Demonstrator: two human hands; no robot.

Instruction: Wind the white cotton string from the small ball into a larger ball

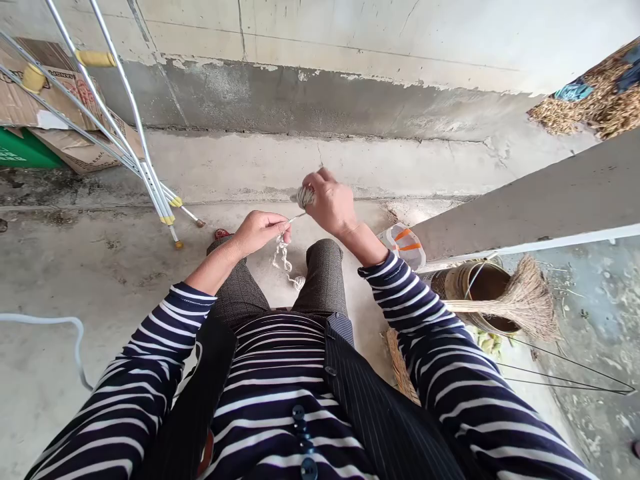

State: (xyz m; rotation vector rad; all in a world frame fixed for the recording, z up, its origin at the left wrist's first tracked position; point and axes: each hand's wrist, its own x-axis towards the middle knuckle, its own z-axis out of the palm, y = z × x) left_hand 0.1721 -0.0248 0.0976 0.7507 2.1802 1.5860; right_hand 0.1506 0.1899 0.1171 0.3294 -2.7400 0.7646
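The left hand (pixel 263 230) pinches a white strand (pixel 297 217) between thumb and fingers, and the right hand (pixel 331 201) is closed around a wad (pixel 305 196) of pale yarn, which shows at the finger side. The strand runs short and straight from one hand to the other, in front of the seated person's knees. Below the left hand the yarn drops in a loose, kinked tail (pixel 283 252) to a small clump (pixel 299 283) between the legs (pixel 325 273); whether this clump touches the floor (pixel 165 293) I cannot tell. Two crutches (pixel 150 183) with yellow grips lean at the left, in front of cardboard (pixel 75 130) and a green box (pixel 25 150). A white hose (pixel 45 319) curves over the floor nearer the person's left arm. On the right, a bag (pixel 403 244) with orange marks stands just beyond the right forearm, near the foot of a low wall (pixel 540 193). Closer in, a broom (pixel 530 300) lies across the mouth of a bucket (pixel 487 283). A heap of husks (pixel 565 117) fills the far right corner, with blue cloth (pixel 573 91) on it.
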